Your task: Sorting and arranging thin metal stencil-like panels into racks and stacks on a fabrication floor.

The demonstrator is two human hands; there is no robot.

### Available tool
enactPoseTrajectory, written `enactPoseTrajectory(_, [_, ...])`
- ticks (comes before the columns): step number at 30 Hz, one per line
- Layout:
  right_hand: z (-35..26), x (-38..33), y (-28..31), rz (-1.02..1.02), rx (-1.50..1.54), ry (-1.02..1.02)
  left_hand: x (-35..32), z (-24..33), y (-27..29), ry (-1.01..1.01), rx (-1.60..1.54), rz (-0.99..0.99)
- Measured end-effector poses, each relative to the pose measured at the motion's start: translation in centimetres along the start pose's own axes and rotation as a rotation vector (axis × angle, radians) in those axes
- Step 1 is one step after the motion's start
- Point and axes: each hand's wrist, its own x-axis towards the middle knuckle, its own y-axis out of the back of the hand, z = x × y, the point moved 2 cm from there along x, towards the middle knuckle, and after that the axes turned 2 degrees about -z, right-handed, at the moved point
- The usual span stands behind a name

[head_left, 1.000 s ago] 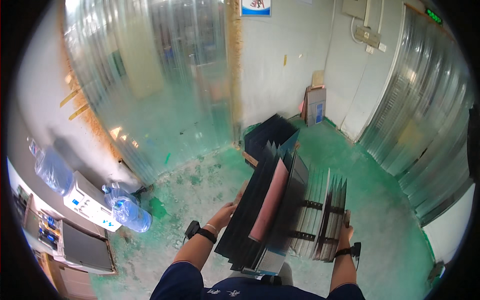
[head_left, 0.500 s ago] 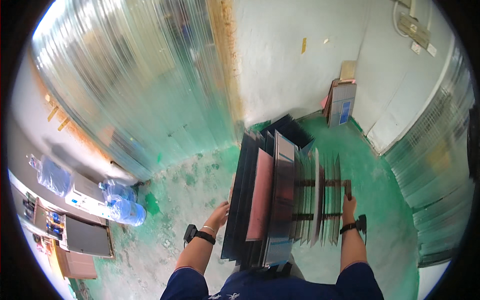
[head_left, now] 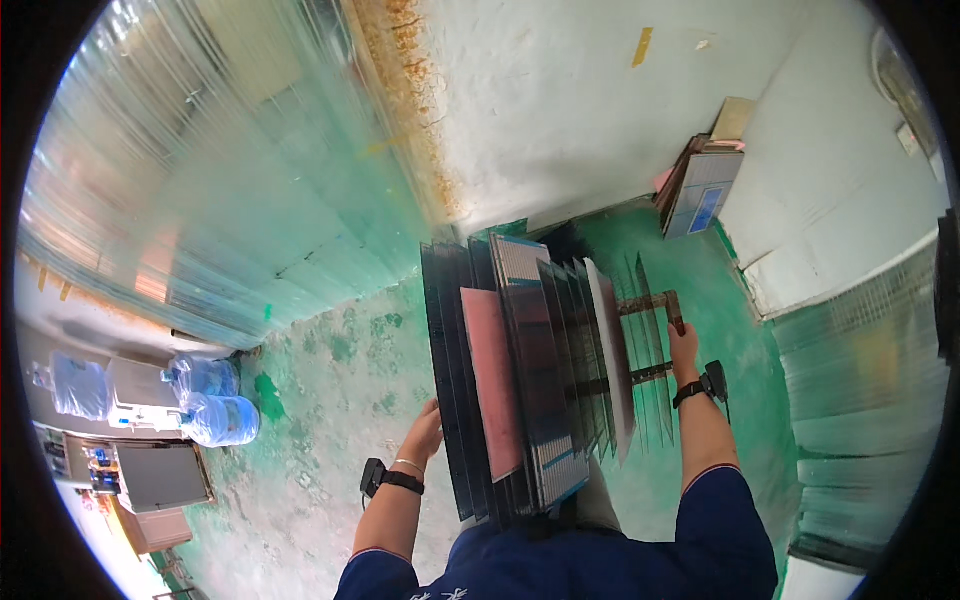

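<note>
In front of my body stands a rack of upright flat panels (head_left: 528, 400), lined up from left to right and leaning slightly. Dark sheets fill its left part, with a pink sheet (head_left: 490, 380) among them and a white sheet (head_left: 612, 350) farther right. Thin see-through sheets hang near the right end. My right hand (head_left: 684, 350) is closed round the brown metal frame (head_left: 672, 305) at that end. At the opposite end, my left hand (head_left: 425, 432) grips the rack's side beside the outermost dark sheet; its fingertips are partly hidden.
Clear strip curtains (head_left: 230, 180) hang at the left, and another curtain (head_left: 870, 400) at the right. Boards (head_left: 700, 190) lean against the far wall. Large blue water bottles (head_left: 220, 420) stand left, near a grey cabinet (head_left: 160, 477). The floor (head_left: 330, 400) is worn green.
My view has turned, and the rack now sits farther left and more tilted in it. The wall boards appear farther right. Both hands stay at the rack's ends.
</note>
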Motion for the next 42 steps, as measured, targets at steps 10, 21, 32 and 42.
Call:
enactPoseTrajectory(10, [1.3,14.3,-10.9,-0.254,0.126,0.000,8.4,1.1,-5.1,-0.130,-0.256,0.274])
enactPoseTrajectory(21, [3.0,23.4,-20.5,-0.447,0.022,0.022,17.4,1.0,-9.7,-0.155,-0.473,0.614])
enactPoseTrajectory(32, [2.8,25.2,-23.5,-0.677,0.174,-0.007,20.1,-6.1,-5.5,-0.113,-0.456,0.704])
enactPoseTrajectory(42, [5.1,25.1,-18.9,-0.862,-0.052,-0.023,13.5,-7.9,-9.8,-0.082,-0.354,1.003])
